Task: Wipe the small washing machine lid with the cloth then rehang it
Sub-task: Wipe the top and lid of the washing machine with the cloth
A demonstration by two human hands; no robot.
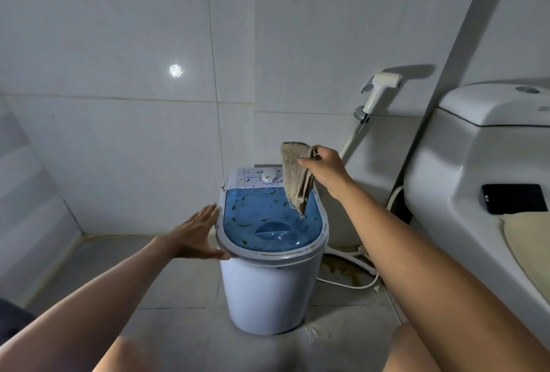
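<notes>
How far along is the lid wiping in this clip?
Barely started. The right hand holds the cloth dangling above the blue lid, while the left hand rests against the washer's rim. Dark specks cover the lid, so it appears unwiped. Wiping and rehanging remain.

The scene is rather dim, with a cool, grey-blue tone. A small bright spot of glare [176, 70] sits on the glossy wall tiles [119, 44], so one light source is behind or above the camera. The bidet sprayer [379, 90] throws a soft dark shadow on the wall to its right. The blue lid [268, 217] of the washing machine reflects a little light near its handle. The wide lens bends the straight tile lines and stretches both forearms at the lower edges. The focus is acceptable in the centre; the corners are softer and darker.
</notes>
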